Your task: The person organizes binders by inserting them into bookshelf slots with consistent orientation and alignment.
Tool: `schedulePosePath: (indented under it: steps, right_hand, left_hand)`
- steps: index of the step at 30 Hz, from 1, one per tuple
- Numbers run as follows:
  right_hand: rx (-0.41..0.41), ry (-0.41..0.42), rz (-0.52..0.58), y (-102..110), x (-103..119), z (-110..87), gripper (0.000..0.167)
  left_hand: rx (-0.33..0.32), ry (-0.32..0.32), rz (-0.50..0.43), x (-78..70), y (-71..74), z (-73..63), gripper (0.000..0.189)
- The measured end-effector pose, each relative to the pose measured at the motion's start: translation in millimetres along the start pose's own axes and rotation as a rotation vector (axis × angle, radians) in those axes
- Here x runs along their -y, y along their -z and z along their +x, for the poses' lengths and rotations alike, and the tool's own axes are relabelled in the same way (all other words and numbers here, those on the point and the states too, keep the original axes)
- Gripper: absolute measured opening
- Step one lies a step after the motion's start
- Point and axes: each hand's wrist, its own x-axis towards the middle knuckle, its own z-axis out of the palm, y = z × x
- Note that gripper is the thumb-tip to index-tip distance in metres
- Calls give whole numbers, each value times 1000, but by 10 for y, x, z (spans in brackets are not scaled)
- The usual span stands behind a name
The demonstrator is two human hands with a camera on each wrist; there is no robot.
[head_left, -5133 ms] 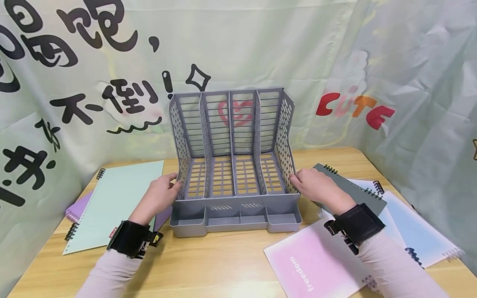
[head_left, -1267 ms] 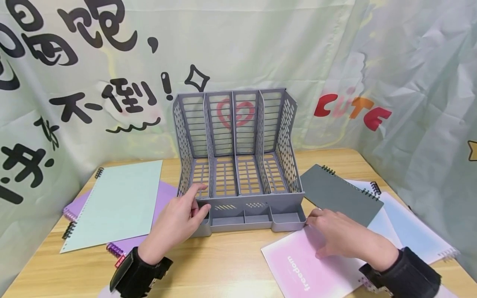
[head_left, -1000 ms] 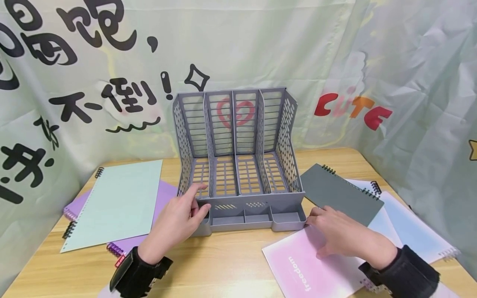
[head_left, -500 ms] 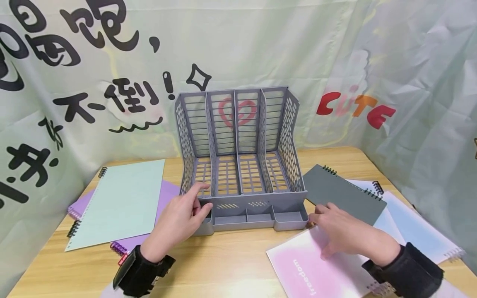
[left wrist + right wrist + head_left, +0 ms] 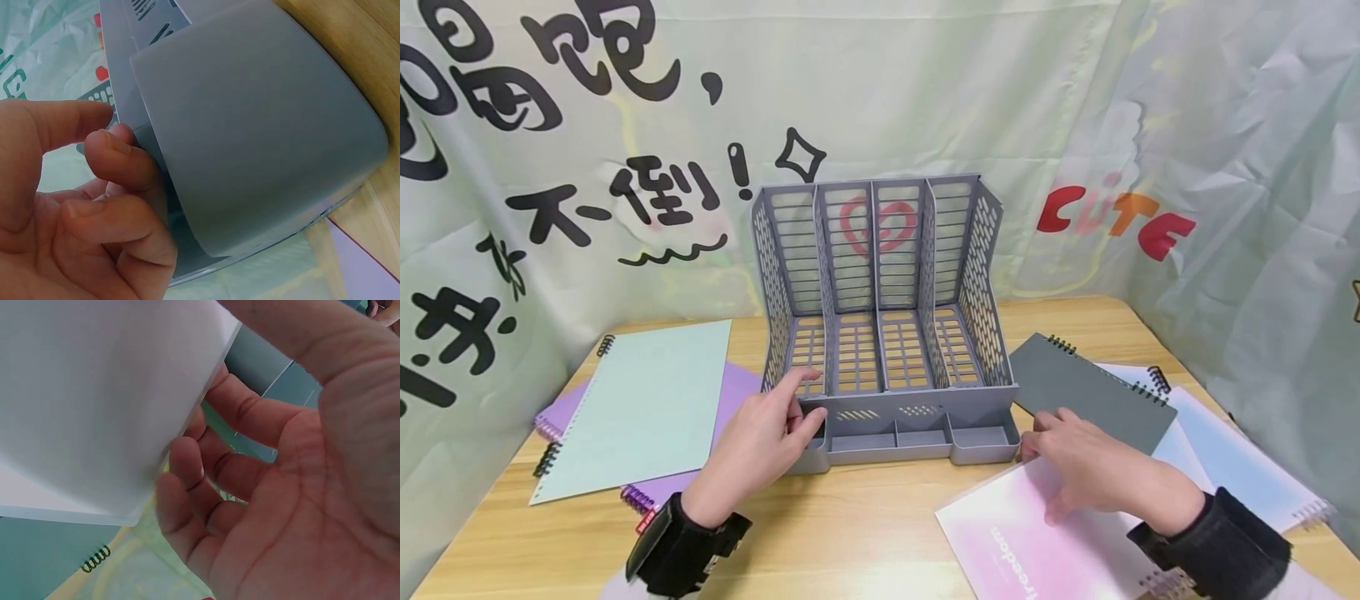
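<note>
A grey desk file organizer (image 5: pixel 917 400) stands mid-table, with upright slots behind and small open compartments along its front. My left hand (image 5: pixel 756 437) rests at its front left compartment, fingers loosely bent over the rim; the left wrist view shows them beside the compartment's wall (image 5: pixel 262 137). My right hand (image 5: pixel 1086 462) holds the far edge of a pink notebook (image 5: pixel 1022 533) marked "freedom", thumb on the cover and fingers bent around the edge. In the right wrist view the notebook (image 5: pixel 94 406) looks pale, and some fingertips are hidden behind its edge.
A dark grey spiral notebook (image 5: pixel 1075 379) and blue ones (image 5: pixel 1225 458) overlap on the right. At the left, a pale green notebook (image 5: pixel 640 408) covers purple ones (image 5: pixel 741 396). A printed curtain (image 5: pixel 880 92) hangs behind the wooden table (image 5: pixel 850 525).
Both hands have left the organizer's sides: the left came forward to its front compartment, the right went down to the pink notebook. Over the last second the hands barely moved.
</note>
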Motion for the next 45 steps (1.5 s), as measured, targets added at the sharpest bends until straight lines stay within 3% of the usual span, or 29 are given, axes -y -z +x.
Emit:
schedulePosePath:
  steps: [9,20,36,45]
  right_hand:
    - [-42,53,10,33,-21,-21,50]
    - [-86,178,43,97,-81,8,36]
    - [10,181,177,324,-110,-26,38]
    - [44,204,241,431,-118,-66,26]
  left_hand:
    - [-18,-5,-5,-3,16,7,49]
    - [-8,26,-18,4,33,5,51]
    - [-39,44,-11,60,68,20,55]
    - [-42,52,-12,91,97,27,58]
